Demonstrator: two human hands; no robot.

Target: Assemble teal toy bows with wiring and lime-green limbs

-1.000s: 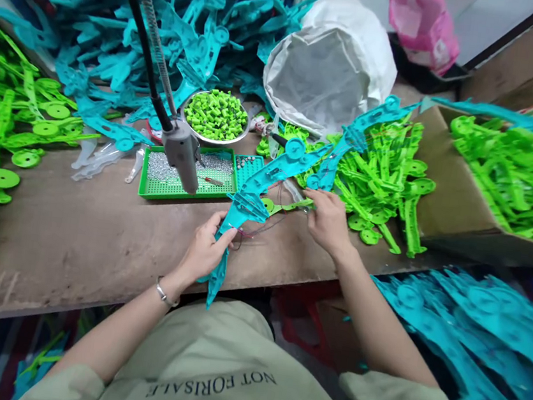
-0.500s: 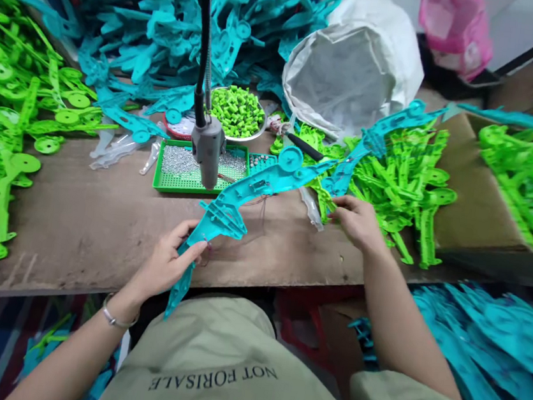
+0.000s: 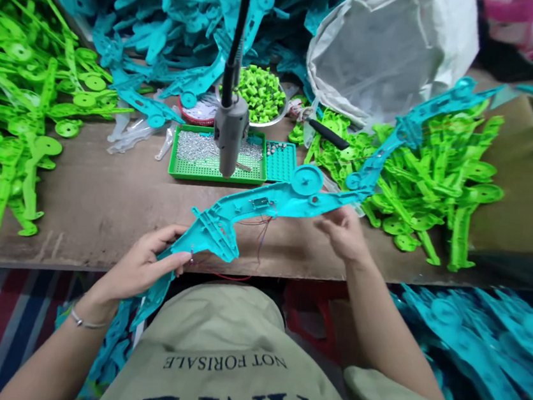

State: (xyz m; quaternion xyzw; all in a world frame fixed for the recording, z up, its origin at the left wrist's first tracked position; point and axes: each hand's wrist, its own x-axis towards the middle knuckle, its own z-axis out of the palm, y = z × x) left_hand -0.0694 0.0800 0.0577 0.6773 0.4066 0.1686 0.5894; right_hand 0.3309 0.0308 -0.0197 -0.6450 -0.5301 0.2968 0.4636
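My left hand (image 3: 151,264) grips the lower end of a long, curved blue plastic shell (image 3: 251,205), thumb on top. The shell's hollow inner side faces up, with a round disc on its far edge. A small dark electronic part (image 3: 261,203) sits inside it, and thin wires (image 3: 262,235) hang below. My right hand (image 3: 346,235) is under the shell's right end, its fingers curled and partly hidden behind it. Whether those fingers hold anything does not show. Beyond the shell hangs a grey screwdriver head (image 3: 230,135) on a black cable.
A green tray (image 3: 216,176) holds small metal screws beside a blue tray (image 3: 280,169). Behind are a bowl of green blocks (image 3: 259,93) and a white sack (image 3: 389,53). Green parts (image 3: 437,174) lie right, with more (image 3: 14,88) left. A cardboard box (image 3: 504,182) stands right.
The view has shifted. The blue shell has turned flatter, its right end now over my right hand. My right hand has come away from the green part it was touching.
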